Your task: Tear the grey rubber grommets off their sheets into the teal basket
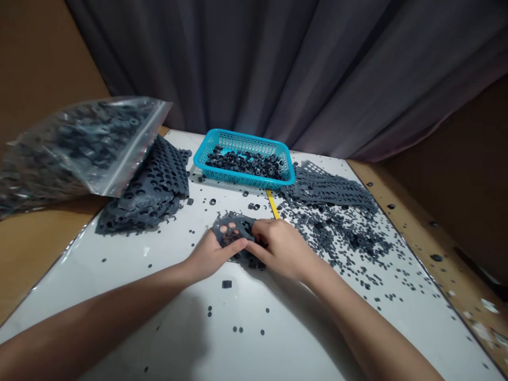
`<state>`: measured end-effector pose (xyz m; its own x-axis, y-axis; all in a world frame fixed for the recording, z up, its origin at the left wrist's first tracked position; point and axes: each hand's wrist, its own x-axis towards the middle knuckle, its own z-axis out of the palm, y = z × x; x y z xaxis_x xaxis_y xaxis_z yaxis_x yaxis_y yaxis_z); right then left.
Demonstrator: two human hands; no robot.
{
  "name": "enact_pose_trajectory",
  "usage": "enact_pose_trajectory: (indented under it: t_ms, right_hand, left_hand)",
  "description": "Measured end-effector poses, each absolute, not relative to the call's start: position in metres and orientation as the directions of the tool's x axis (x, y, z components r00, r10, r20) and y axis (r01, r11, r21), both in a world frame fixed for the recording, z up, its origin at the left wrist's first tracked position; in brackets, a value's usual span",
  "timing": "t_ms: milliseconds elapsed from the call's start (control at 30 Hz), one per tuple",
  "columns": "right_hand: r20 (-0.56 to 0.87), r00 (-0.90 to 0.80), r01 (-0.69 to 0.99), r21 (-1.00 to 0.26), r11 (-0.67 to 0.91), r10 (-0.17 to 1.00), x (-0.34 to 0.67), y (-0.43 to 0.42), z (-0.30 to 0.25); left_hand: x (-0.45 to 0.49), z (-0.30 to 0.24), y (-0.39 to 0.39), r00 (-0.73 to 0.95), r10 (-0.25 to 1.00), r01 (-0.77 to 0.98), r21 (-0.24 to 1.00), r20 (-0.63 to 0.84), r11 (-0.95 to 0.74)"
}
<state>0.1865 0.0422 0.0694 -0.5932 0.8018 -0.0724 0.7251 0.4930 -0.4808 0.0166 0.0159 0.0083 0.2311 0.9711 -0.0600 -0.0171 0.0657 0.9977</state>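
A dark grey sheet with round holes is held above the middle of the white table. My left hand grips its left side, the thumb pressed along the near edge; its fingers show through the holes. My right hand has its fingers curled and pinched on the right part of the sheet, thumb tip close to the left thumb. What the right fingertips touch is partly hidden. A small dark square piece and several small dark discs lie on the table nearer to me.
Behind the hands stands a blue basket with many small dark rings. At left, a clear zip bag of dark pieces rests by stacked perforated sheets. At right lie more sheets, scattered discs and a yellow strip.
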Motion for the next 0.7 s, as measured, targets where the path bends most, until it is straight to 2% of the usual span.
enact_pose_trajectory:
  t_ms: [100, 200, 300, 367, 467, 567, 700]
  right_hand:
    - [-0.082, -0.59, 0.603, -0.707, 0.37, 0.803, 0.188, 0.044, 0.07]
    - [-0.095, -0.602, 0.373, -0.911, 0.175, 0.793, 0.185, 0.045, 0.072]
    - [-0.171, -0.666, 0.121, -0.985, -0.12, 0.726, 0.18, 0.047, 0.068]
    - [-0.201, -0.718, -0.04, -0.944, -0.328, 0.666, 0.176, 0.048, 0.06]
    - [-0.178, -0.781, -0.242, -0.797, -0.553, 0.599, 0.17, 0.05, 0.039]
    - [-0.133, -0.793, -0.383, -0.651, -0.656, 0.595, 0.162, 0.048, 0.018]
    - [-0.113, -0.796, -0.445, -0.555, -0.702, 0.594, 0.156, 0.046, 0.01]
  left_hand:
    - [0.014, 0.006, 0.015, 0.246, 0.967, 0.005, 0.997, -0.074, 0.075]
    - [0.012, 0.013, 0.015, 0.308, 0.95, 0.011, 0.998, -0.054, 0.054]
    - [0.01, 0.028, 0.015, 0.386, 0.921, -0.111, 0.988, -0.059, 0.11]
    - [0.009, 0.036, 0.016, 0.436, 0.89, -0.204, 0.949, -0.133, 0.242]
    - [0.007, 0.035, 0.019, 0.447, 0.845, -0.324, 0.827, -0.293, 0.459]
    - [0.005, 0.022, 0.024, 0.468, 0.785, -0.421, 0.679, -0.405, 0.601]
    - [-0.001, 0.01, 0.029, 0.569, 0.702, -0.449, 0.553, -0.43, 0.702]
